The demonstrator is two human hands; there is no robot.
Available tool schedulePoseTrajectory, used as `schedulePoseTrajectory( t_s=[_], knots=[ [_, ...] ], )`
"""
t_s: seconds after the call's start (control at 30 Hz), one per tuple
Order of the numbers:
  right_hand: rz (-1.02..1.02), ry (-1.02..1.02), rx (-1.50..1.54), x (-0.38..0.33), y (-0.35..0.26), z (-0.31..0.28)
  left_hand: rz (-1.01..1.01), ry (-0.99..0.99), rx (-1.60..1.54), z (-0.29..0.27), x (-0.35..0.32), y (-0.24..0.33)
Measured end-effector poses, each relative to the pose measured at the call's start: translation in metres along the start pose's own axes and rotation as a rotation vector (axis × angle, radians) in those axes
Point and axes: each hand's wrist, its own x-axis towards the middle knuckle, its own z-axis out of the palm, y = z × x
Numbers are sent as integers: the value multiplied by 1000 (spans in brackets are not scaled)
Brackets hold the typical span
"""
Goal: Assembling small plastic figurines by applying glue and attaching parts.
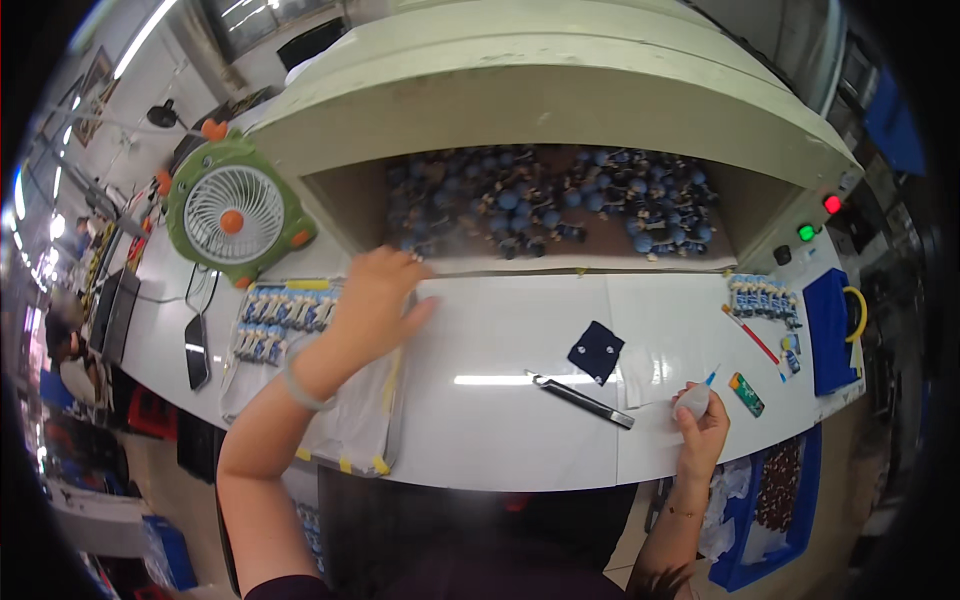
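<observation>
My left hand (378,305) reaches over the tray at the left to the front lip of the booth opening, with its thumb apart and nothing seen in it. Inside the booth (560,115) stand many small blue-headed figurines (510,200). Below the hand, the tray (390,430) bears rows of similar figurines (285,310) and a clear plastic sheet. At the right, my right hand (705,425) is closed around a small whitish squeeze bottle (692,402) with a thin blue tip pointing up. Left of it lie a white tissue (637,380), a dark navy square (596,352) and a slim black-handled tool (585,401).
A green fan (232,220) and a phone (197,352) are at the left. Toward the right lie a red brush-like stick (755,338), a small green-and-orange packet (747,395) and more figurines (765,300). A blue holder (832,335) sits at the edge; a blue bin (735,550) stands below.
</observation>
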Motion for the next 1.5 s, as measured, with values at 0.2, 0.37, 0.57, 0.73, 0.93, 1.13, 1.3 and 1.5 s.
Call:
schedulePoseTrajectory(
  t_s=[0.2,0.37,0.57,0.73,0.93,1.13,1.3,1.5],
  knots=[
    [-30,40,54,-2,-7,2,163,233,-5,102,183,33],
    [-60,59,40,-2,-4,3,89,608,60,199,298,20],
    [-74,40,-62,1,-6,0,12,322,-254,193,299,33],
    [-192,36,-408,0,-12,6,6,33,-923,124,235,54],
    [-58,-24,-573,0,-7,16,-202,-371,-1387,26,71,78],
    [-775,352,-563,-27,-9,29,-459,-451,-1740,-1,-64,93],
    [-439,-604,-137,-81,-30,89,-475,-355,-1990,29,-110,119],
    [-393,-622,-201,-90,-29,105,-410,-136,-2019,51,-123,134]
  ],
)
